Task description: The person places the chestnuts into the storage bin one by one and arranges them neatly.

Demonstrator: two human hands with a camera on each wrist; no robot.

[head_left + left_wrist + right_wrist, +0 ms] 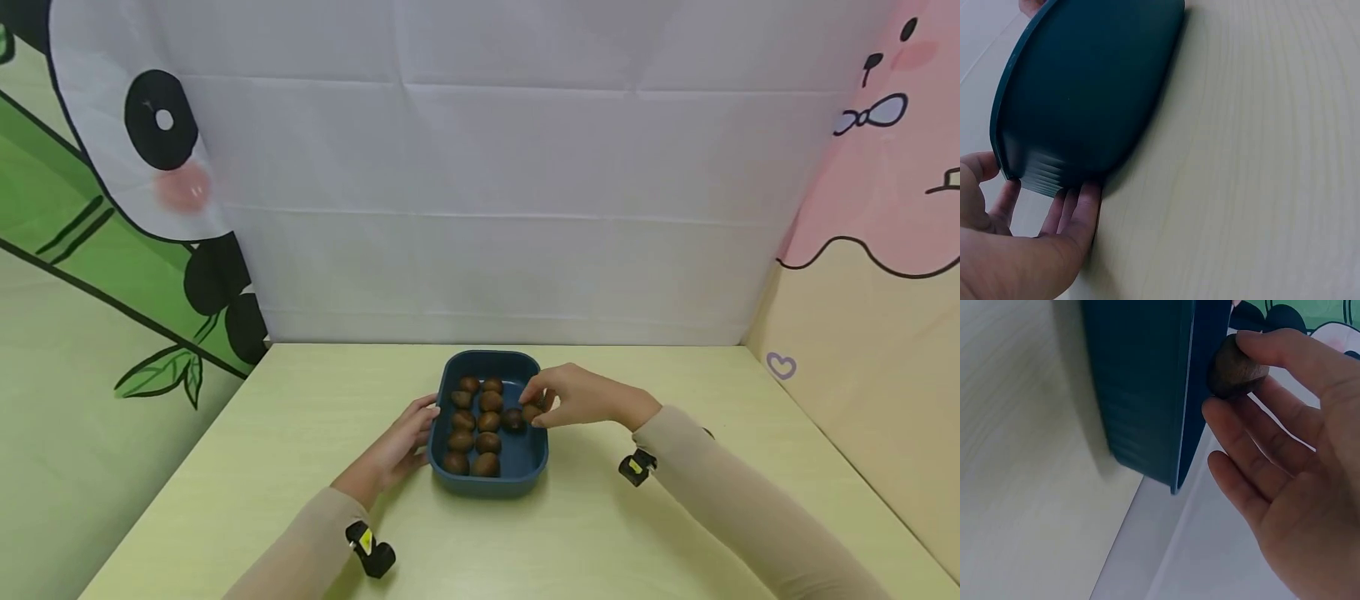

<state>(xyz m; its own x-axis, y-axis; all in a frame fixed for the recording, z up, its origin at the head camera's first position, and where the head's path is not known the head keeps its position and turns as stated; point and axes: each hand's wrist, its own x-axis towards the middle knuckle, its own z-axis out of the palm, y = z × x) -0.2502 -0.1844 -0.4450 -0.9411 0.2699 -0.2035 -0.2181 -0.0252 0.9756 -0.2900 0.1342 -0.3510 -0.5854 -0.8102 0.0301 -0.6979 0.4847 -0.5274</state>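
A dark blue rectangular tray (487, 486) with rounded corners holds several brown chestnuts (488, 422), mostly in two columns on its left side. One darker chestnut (513, 420) lies to the right of them. My right hand (573, 396) is over the tray's right rim. It pinches a chestnut (1235, 370) between thumb and fingers, as the right wrist view shows close up. On the left, my left hand (397, 442) rests against the tray's outer wall. In the left wrist view its fingertips (1088, 194) touch that wall, low down and near the rim.
The tray stands on a pale wood-grain table (337, 392). Behind the table hangs a white creased sheet (487, 167), with cartoon-printed panels at left and right. Each wrist wears a small black camera (371, 550).
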